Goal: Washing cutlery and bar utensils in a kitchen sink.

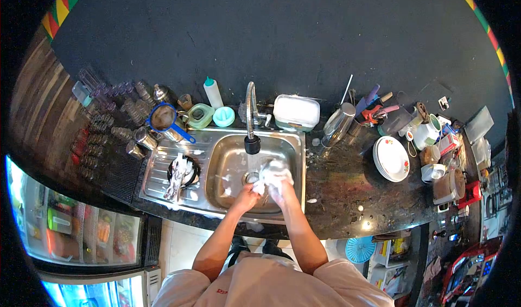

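Note:
Over the stainless steel sink basin [228, 144], my right hand [285, 191] grips a foam-covered object [276, 170], seemingly a metal dish; suds hide its exact kind. My left hand [246, 198] is at its lower left, fingers closed around a white foamy part that I cannot tell from suds or a sponge. Just beyond, the black head of a flexible faucet [252, 145] runs water into the basin near the drain [251, 177]. Soapy cutlery [178, 174] lies over a dark round dish [193, 173] on the drainboard [156, 160] to the left.
Behind the sink stand a squeeze bottle [213, 93], a blue-handled strainer [163, 117] and a white tub [296, 112]. Glasses [134, 109] crowd the left. Rightward are a metal pitcher [338, 123], stacked plates [392, 158] and a cluttered counter end. A glass-fronted fridge [85, 225] is lower left.

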Tool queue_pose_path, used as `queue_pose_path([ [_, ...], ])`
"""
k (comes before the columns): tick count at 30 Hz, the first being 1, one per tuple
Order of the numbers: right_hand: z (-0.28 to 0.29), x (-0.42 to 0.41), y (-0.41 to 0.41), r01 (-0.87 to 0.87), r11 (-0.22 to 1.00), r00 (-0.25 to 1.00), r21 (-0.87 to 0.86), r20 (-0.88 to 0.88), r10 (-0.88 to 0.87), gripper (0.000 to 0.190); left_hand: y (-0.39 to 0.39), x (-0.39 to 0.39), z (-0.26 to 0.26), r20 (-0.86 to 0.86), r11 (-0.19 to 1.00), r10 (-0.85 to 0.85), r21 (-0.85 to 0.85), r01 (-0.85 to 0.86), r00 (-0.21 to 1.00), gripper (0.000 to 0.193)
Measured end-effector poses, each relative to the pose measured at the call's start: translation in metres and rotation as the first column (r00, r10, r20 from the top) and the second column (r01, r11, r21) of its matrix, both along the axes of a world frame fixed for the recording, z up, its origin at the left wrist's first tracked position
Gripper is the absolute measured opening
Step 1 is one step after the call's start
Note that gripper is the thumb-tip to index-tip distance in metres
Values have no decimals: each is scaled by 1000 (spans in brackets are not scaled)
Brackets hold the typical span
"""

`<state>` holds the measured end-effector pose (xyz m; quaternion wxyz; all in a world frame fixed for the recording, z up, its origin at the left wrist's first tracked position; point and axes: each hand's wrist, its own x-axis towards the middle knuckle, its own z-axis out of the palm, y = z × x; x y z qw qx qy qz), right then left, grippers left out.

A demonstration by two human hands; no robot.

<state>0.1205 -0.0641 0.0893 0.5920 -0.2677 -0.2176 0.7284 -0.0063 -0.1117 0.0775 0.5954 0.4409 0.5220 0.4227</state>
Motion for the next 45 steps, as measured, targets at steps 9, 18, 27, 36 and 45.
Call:
queue_pose_path([
  [9, -1, -6, -22, -137, 990, 975, -23, -177, 131, 30, -3, -24, 14, 223, 935, -43, -336, 118, 974, 14],
  [18, -15, -42, -33, 393, 883, 899, -257, -91, -428, 14, -20, -48, 35, 83, 944, -159, -278, 176, 984, 16],
  [27, 6, -112, -48, 498, 864, 689, 75, 571, -446, 35, -38, -77, 16, -652, 886, 270, 456, 82, 708, 13],
  [36, -15, -171, -59, 155, 972, 919, 175, 336, -207, 32, -38, -122, 28, -225, 763, 504, 568, -308, 834, 19],
  [45, 1, -191, -34, 149, 989, 969, -24, 203, -141, 25, -13, -150, -6, -296, 801, 438, 557, -219, 849, 24],
])
